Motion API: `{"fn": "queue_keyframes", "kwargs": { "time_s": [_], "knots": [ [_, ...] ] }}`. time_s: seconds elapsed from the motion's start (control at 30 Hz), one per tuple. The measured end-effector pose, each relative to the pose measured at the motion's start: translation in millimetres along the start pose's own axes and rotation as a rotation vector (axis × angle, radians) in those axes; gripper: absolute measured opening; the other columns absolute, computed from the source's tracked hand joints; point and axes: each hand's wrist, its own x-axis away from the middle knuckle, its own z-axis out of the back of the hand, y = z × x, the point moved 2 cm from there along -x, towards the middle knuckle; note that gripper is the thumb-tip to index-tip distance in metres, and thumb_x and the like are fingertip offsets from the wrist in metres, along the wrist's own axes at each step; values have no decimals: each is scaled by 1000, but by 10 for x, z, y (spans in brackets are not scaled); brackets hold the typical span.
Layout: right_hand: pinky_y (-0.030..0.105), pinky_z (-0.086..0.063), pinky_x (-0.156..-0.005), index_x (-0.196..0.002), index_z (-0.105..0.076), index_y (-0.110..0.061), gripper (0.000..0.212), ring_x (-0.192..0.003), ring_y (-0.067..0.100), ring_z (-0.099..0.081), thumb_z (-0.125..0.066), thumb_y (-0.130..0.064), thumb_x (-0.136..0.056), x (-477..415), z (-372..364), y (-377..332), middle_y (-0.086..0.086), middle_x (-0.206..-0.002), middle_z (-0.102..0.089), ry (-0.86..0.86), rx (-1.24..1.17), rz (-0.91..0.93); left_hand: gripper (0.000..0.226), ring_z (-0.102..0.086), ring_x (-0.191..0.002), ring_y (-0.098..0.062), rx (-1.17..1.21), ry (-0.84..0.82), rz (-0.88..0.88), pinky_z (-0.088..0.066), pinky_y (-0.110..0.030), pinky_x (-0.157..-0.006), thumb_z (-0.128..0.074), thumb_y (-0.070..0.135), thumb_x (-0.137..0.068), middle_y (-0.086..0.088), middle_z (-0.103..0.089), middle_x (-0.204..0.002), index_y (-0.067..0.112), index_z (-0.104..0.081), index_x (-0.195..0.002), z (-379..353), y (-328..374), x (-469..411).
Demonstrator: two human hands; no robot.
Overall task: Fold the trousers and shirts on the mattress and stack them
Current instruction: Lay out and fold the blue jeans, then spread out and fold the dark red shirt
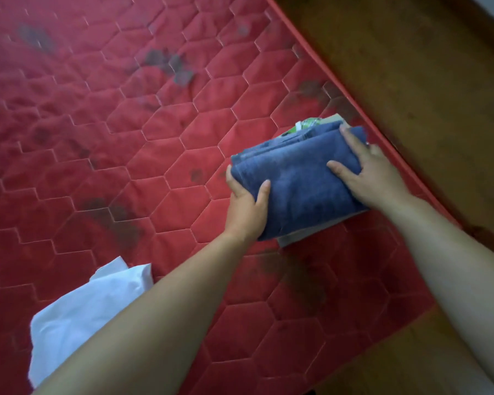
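Head view: nearest, a white garment (77,317) lies on the red mattress (126,155). Farther on, the left hand (247,206) grips the left end of the folded blue trousers (297,183), and the right hand (368,178) presses flat on top. The trousers' long axis runs left-right. They sit on a grey garment (300,236) and a green garment (305,125), near the mattress's right edge.

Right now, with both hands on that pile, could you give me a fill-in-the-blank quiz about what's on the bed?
1. The left hand and right hand both touch the folded ____ trousers.
2. The trousers sit on ____ of a small stack of folded clothes.
3. The quilted mattress is ____.
4. A loose ____ garment lies by the left forearm.
Missing words: blue; top; red; white.
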Motion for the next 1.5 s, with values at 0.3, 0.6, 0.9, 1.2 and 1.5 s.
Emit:
{"fn": "queue_keyframes", "kwargs": {
  "time_s": [0.3, 0.6, 0.9, 1.2, 1.5],
  "knots": [
    [56, -20, -109, -140, -38, -25, 63, -137, 39, -21, -45, -57, -87, 233, -82, -415, 22, -149, -21, 261, 246, 99, 81, -48, -122, -18, -197, 44, -28, -39, -29, -87, -49, 61, -83, -2, -37, -145, 44, 5, -141, 375, -129, 51],
    [60, -11, -110, -140, -38, -11, 65, -143, 37, -6, -56, -45, -87, 783, -690, -1501, 17, -156, -10, 178, 207, 161, 73, -48, -119, -21, -458, 114, -223, -45, -41, -93, -50, 55, -86, -3, -48, -131, 36, -14, -147, 1496, -419, 519],
    [46, -19, -114, -143, -35, -19, 64, -143, 27, -13, -49, -50, -89, 1922, -2615, -3318, 8, -156, -15, -183, 149, 367, 69, -32, -133, -20, -830, 149, -144, -28, -54, -106, -38, 65, -82, -1, -37, -144, 39, -22, -145, 3367, -1822, 1148],
    [44, -29, -109, -140, -39, -17, 62, -138, 31, -23, -53, -47, -88, 2688, -4682, -5373, 11, -153, -22, -339, 100, 486, 69, -37, -129, -22, -907, 317, 115, -35, -54, -101, -32, 65, -80, -2, -41, -142, 34, -34, -142, 5857, -3732, 1755],
    [38, -30, -109, -139, -42, -20, 61, -132, 32, -33, -66, -31, -84, 2724, -6046, -6679, 11, -148, -28, -484, -27, 546, 65, -36, -129, -27, -765, 250, 471, -38, -46, -99, -55, 57, -83, -4, -37, -142, 34, -36, -140, 7104, -5127, 2041]
  ]
}}
